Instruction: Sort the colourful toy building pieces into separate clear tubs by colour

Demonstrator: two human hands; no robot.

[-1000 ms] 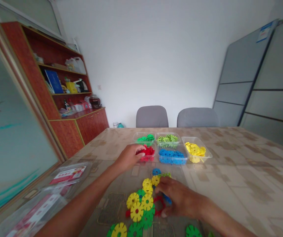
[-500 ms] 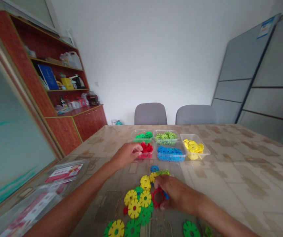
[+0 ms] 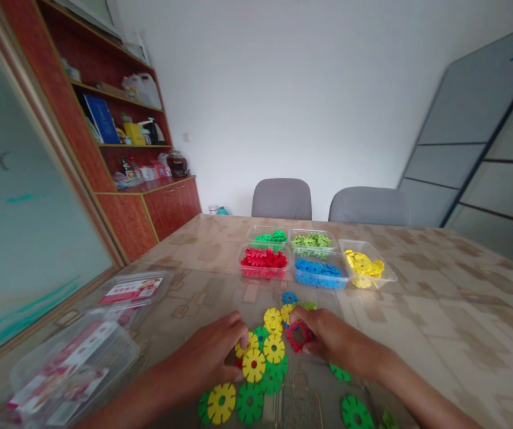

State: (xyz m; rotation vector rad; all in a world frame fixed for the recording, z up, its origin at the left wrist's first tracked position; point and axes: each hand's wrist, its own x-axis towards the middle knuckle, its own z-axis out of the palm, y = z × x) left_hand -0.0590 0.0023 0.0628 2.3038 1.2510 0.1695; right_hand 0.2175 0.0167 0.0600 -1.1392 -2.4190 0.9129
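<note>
Notched plastic snowflake discs are joined into a shape on the table, with yellow discs (image 3: 253, 364) and green discs (image 3: 273, 379) showing. My left hand (image 3: 215, 348) is closed round the shape's left edge, thumb low and fingers above, at a yellow disc and a bit of red; anything else in its grasp is hidden. At the shape's right side, my right hand (image 3: 334, 339) pinches a ring of red discs (image 3: 295, 337). A blue disc (image 3: 289, 298) and a light green piece (image 3: 308, 305) show just beyond the fingers.
Clear tubs hold red (image 3: 264, 262), blue (image 3: 321, 272), yellow (image 3: 363, 268), green (image 3: 271, 238) and light green (image 3: 312, 241) discs. Loose green discs (image 3: 357, 412) lie near the front. Empty clear packaging (image 3: 77, 369) lies left. Two grey chairs (image 3: 282, 198) stand behind the table.
My left hand has come back from the tub of red discs to the left edge of the joined discs. My right hand stays on the red ring. The view has turned slightly left.
</note>
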